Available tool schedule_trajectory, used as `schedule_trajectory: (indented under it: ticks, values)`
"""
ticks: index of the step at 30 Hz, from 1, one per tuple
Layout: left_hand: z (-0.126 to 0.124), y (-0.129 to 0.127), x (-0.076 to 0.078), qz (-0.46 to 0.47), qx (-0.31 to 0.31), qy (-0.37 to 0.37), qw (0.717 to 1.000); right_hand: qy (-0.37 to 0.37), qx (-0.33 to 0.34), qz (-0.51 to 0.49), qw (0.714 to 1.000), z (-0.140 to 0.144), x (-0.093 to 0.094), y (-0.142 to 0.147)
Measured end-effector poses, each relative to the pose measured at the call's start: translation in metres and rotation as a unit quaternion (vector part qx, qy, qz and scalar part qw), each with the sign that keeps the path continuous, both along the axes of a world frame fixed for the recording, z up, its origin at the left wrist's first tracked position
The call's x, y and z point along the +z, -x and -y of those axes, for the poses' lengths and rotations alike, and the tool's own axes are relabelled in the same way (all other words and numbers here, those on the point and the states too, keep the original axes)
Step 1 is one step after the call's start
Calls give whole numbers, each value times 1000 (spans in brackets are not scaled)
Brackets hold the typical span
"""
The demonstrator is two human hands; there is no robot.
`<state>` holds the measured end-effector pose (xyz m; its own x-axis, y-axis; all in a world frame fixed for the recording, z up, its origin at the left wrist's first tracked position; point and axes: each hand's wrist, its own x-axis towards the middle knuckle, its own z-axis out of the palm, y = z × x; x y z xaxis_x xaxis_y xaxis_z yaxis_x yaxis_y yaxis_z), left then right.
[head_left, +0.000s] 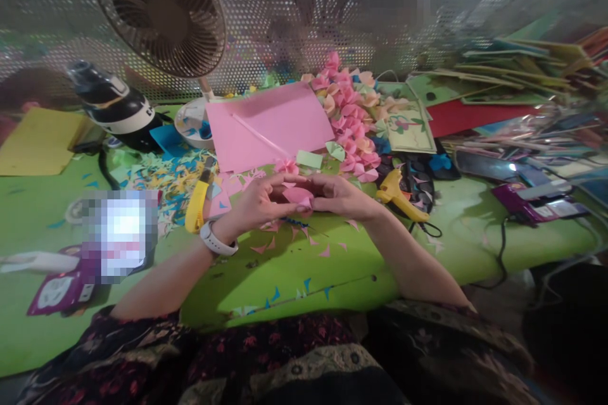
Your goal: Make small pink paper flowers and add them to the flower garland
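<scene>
- Fingertips of the left hand (259, 202) and right hand (339, 196) meet at frame centre, pinched narrow on a small folded pink paper piece (298, 195) held just above the green table (285, 278).
- A white wristband (217, 240) circles the left wrist.
- Tiny triangular paper scraps (304, 243) litter the tabletop below the hands.
- At 12 o'clock lies a flat pink paper sheet (270, 123); at 1 o'clock, a heap of folded pink paper flowers (351, 114).
- A yellow glue gun (398, 193) rests at 3 o'clock, a yellow utility knife (199, 199) at 9 o'clock.
</scene>
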<state>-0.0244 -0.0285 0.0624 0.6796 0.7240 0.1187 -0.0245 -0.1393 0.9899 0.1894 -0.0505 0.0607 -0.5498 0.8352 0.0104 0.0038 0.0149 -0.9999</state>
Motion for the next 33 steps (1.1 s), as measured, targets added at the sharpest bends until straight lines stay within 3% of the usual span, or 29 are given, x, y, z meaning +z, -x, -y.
schedule_trajectory:
  ticks: [7, 16, 23, 29, 33]
  values:
    - [2, 0, 1, -10, 11, -13, 1000, 9, 2, 2, 1000, 1, 1, 1]
    - [3, 3, -2, -42, 17, 0, 999, -45, 8, 62, 997, 1, 12, -4]
    - [0, 1, -6, -53, 11, -10, 999, -124, -88, 133, 979, 1, 2, 5]
    - [-7, 2, -7, -21, -1, 26, 999, -121, -143, 137, 973, -3, -2, 4]
    - [-8, 3, -7, -21, 27, 46, 998, -128, -213, 145, 958, -3, -1, 6]
